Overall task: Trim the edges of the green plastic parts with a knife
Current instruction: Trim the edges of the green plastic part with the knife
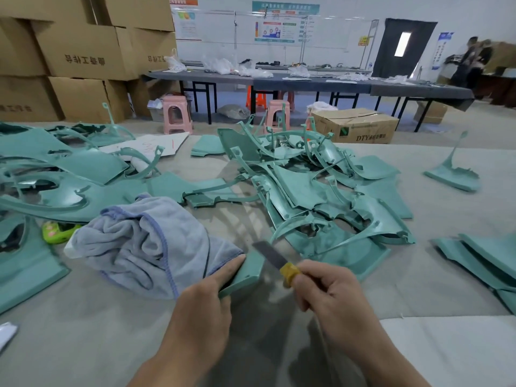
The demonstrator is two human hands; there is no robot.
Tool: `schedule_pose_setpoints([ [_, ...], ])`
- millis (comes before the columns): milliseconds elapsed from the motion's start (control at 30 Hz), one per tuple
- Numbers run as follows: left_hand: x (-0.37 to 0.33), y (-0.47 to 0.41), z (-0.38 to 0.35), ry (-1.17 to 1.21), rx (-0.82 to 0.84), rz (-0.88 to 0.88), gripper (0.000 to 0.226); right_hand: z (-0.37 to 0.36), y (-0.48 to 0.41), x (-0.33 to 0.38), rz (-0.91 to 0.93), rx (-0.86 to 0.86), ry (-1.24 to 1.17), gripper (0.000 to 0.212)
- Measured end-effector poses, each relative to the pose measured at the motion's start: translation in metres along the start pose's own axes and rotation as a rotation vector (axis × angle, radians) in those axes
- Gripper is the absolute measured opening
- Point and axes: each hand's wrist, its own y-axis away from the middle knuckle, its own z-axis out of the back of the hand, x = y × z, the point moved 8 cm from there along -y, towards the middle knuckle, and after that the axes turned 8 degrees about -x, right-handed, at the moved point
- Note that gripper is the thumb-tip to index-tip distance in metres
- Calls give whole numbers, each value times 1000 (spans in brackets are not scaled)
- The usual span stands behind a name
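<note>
Near the worktop's front edge, your left hand (205,296) gripped the green part (245,273); your right hand (325,291) clenched the knife (275,259), blade at its upper edge. Best kept shallow, stroking away from your fingers (230,268).

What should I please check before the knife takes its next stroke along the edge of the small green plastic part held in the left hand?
1. Left hand grips the small green plastic part: ok.
2. Right hand holds the yellow-handled knife firmly: ok.
3. Grey blade touching the part's edge: cannot tell, the blade is blurred.
4. Left fingers out of the blade's path: cannot tell, they lie close beside it.
5. Crumpled blue-grey cloth clear of the blade: ok, it lies left of the part.
</note>
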Motion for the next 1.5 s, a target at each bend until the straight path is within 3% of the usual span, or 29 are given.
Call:
schedule_pose_setpoints([
  [133,2,-1,-1,35,-6,0,76,38,-22,-25,-133,-284,332,26],
  [200,2,0,-1,38,-9,-4,75,44,-21,-24,-122,-321,273,24],
  [300,-2,0,0,39,-23,-20,73,22,-8,3,1,-129,-24,23],
  [400,-7,0,11,69,-91,-12,71,-1,1,17,68,38,11,22],
  [567,-3,-2,39,94,-152,-18,78,53,-20,-17,-116,-382,280,28],
  [633,0,-5,48,105,-183,-13,85,66,-20,-20,-100,-451,186,27],
  [767,4,-5,54,162,-251,-17,82,48,-3,1,27,-372,-78,18],
  [867,-8,1,62,195,-360,-165,47,23,6,22,80,-185,-204,23],
  [967,-21,5,68,205,-432,-328,35,6,9,36,133,-60,-85,24],
  [1033,-24,8,71,190,-475,-387,34,12,0,27,81,-142,49,28],
  [1133,-24,7,75,159,-527,-389,35,43,-20,-8,-144,-358,323,34],
  [1233,-18,8,77,131,-569,-332,32,50,-20,-26,-197,-373,288,36],
  [1400,34,2,80,143,-590,194,46,26,-7,-13,-61,-292,191,30],
  [1500,43,-4,77,260,-567,275,61,21,-4,-15,-72,-271,170,26],
])
